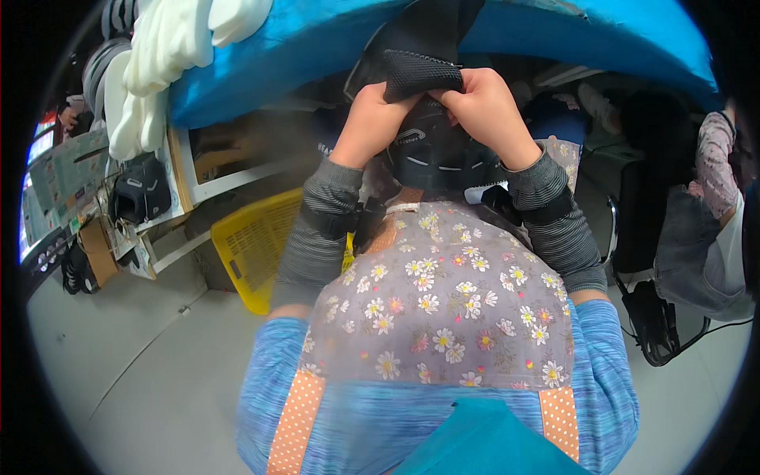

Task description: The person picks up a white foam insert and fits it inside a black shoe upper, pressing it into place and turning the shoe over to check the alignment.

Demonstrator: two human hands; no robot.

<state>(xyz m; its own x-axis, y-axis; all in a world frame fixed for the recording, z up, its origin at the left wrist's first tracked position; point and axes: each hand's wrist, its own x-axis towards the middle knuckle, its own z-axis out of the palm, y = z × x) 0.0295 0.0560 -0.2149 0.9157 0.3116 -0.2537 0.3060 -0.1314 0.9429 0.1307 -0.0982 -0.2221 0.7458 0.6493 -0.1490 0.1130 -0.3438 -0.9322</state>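
Observation:
My left hand (374,117) and my right hand (484,101) are raised close together in front of me. Both pinch the edge of a black mesh fabric piece (418,73), which hangs over a larger black padded item (431,146) below my hands. I wear grey striped sleeve covers and a flowered apron (443,301) over a blue top. The fingertips of both hands are curled into the fabric and partly hidden by it.
A yellow plastic basket (249,241) stands on the floor to my left. A blue table edge (317,39) arcs above, with white foam pieces (158,71) hanging at upper left. Another person sits on a chair (704,229) at the right. Shelves with black items (138,194) stand left.

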